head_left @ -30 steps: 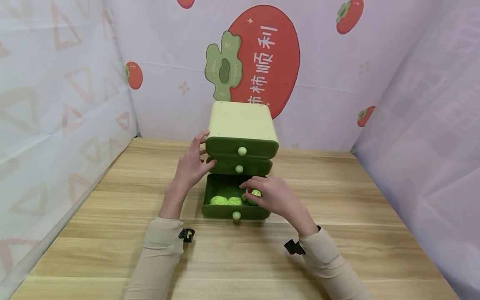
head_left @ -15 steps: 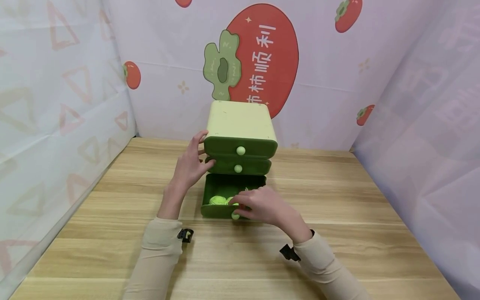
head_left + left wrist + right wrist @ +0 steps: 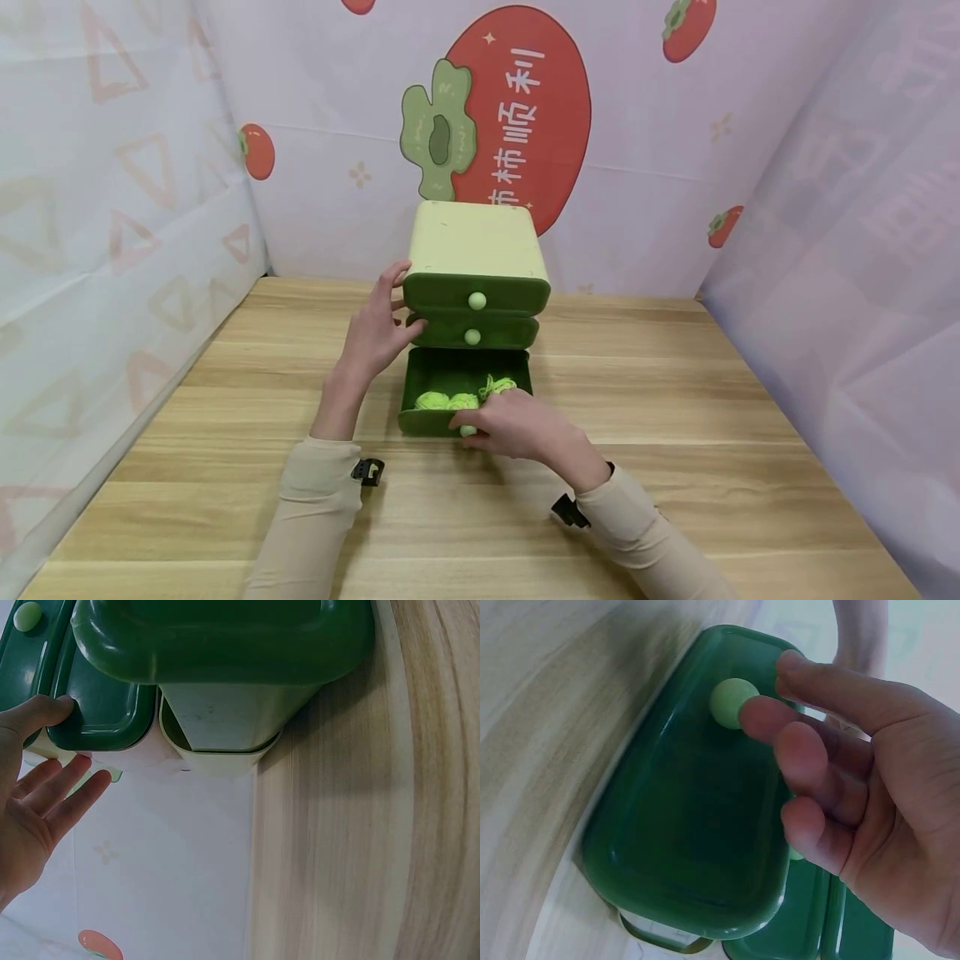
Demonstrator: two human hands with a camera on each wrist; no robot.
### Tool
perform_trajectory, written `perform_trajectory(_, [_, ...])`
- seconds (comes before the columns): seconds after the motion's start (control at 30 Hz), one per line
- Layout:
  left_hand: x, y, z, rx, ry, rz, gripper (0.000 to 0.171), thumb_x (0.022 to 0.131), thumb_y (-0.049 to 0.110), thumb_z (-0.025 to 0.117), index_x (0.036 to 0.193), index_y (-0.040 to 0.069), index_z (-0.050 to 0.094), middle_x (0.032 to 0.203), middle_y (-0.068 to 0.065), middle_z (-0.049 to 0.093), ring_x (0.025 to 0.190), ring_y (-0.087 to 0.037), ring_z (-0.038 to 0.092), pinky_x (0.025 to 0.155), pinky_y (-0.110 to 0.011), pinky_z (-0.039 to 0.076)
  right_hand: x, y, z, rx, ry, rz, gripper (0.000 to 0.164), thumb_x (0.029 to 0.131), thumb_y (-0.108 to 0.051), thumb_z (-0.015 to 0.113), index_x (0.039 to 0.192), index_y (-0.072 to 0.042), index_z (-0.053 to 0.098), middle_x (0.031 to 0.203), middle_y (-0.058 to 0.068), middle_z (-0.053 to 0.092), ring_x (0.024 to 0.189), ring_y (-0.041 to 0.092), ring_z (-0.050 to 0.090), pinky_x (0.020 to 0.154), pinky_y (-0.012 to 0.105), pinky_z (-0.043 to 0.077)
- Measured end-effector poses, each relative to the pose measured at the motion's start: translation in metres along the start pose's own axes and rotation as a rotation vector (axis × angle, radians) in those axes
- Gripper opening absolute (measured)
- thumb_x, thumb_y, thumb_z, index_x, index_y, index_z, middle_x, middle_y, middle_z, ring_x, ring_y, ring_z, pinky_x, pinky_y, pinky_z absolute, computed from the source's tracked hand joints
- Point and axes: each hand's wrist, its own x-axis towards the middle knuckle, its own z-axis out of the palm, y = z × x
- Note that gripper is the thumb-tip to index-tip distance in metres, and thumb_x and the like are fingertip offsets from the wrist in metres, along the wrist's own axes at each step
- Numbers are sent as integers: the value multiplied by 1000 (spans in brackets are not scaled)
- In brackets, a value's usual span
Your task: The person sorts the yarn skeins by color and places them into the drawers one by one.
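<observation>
A small cabinet (image 3: 480, 237) with a pale top and green drawers stands on the table. Its bottom drawer (image 3: 427, 422) is pulled out, and balls of bright yellow-green yarn (image 3: 432, 401) lie inside along the front. My left hand (image 3: 371, 333) is at the cabinet's left side; in the left wrist view, its thumb (image 3: 52, 711) rests on a drawer front while the other fingers extend along the side. My right hand (image 3: 517, 421) is at the bottom drawer's front, fingers loosely bent. In the right wrist view, a fingertip is right at the round pale-green knob (image 3: 734, 703).
The upper drawer (image 3: 442, 293) and middle drawer (image 3: 442, 332) are closed. A wooden table (image 3: 660, 433) surrounds the cabinet. Behind it hangs a printed cloth (image 3: 637, 225), with more cloth on both sides.
My right hand has moved out from over the yarn at the drawer's right, leftward and down to the front knob, uncovering the right-hand yarn. The left hand has stayed in place on the cabinet.
</observation>
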Motion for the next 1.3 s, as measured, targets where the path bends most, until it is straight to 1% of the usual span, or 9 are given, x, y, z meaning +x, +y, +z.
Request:
perform_trajectory(0.1, [0, 0, 1, 4, 4, 0, 88, 85, 11, 77, 153, 31, 24, 146, -17, 47, 111, -36, 68, 80, -45, 61, 0, 0, 1, 26, -48, 31, 22, 95, -32, 68, 116, -26, 72, 63, -11, 64, 47, -1, 46, 53, 20, 46])
perform_trajectory(0.17, [0, 0, 1, 5, 5, 4, 88, 85, 11, 77, 153, 30, 24, 146, -17, 47, 111, -36, 68, 80, -45, 61, 1, 0, 1, 59, -90, 64, 23, 96, -30, 67, 118, -26, 71, 60, -12, 60, 43, -1, 43, 52, 19, 44])
perform_trajectory(0.27, [0, 0, 0, 2, 6, 10, 89, 85, 11, 77, 153, 29, 24, 146, -18, 47, 110, -37, 68, 80, -46, 61, 2, 1, 3, 109, -138, 118, 23, 96, -27, 67, 118, -26, 71, 58, -13, 56, 38, -1, 43, 50, 18, 42])
perform_trajectory(0.37, [0, 0, 0, 1, 4, 11, 89, 85, 11, 77, 154, 30, 23, 146, -18, 47, 110, -37, 68, 80, -47, 61, 3, 1, 5, 120, -151, 149, 22, 96, -23, 67, 117, -27, 72, 59, -13, 56, 39, 0, 45, 49, 18, 41])
perform_trajectory(0.53, [1, -1, 0, 0, -1, 1, 89, 86, 11, 77, 154, 30, 23, 146, -17, 47, 111, -37, 68, 81, -46, 61, 3, 2, 9, 44, -92, 151, 22, 93, -21, 70, 112, -30, 74, 62, -14, 61, 49, 2, 46, 47, 20, 38])
perform_trajectory(0.7, [1, -1, 1, -3, -3, 1, 89, 86, 10, 76, 154, 29, 22, 146, -18, 47, 111, -38, 68, 81, -47, 61, 4, 5, 11, -14, -6, 145, 21, 90, -19, 72, 109, -30, 75, 57, -10, 57, 46, 6, 39, 43, 22, 32])
perform_trajectory(0.9, [0, -1, 0, -1, 4, 7, 90, 85, 10, 77, 154, 29, 23, 146, -18, 47, 110, -39, 68, 80, -47, 61, 3, 11, 15, -34, 73, 155, 20, 91, -21, 72, 109, -31, 74, 53, -5, 54, 43, 8, 35, 40, 24, 26])
perform_trajectory(1.13, [1, 0, 0, 1, 4, 3, 90, 85, 11, 78, 153, 30, 23, 146, -18, 48, 110, -38, 68, 81, -46, 61, 2, 21, 21, -41, 140, 171, 21, 92, -21, 71, 111, -31, 74, 48, -7, 46, 42, 6, 31, 40, 22, 21])
perform_trajectory(1.3, [1, 0, 0, -4, -3, -1, 90, 85, 11, 77, 154, 30, 23, 146, -18, 47, 111, -38, 68, 81, -47, 61, 3, 27, 26, -50, 188, 184, 22, 92, -19, 71, 110, -31, 75, 48, -7, 48, 42, 5, 31, 39, 21, 19])
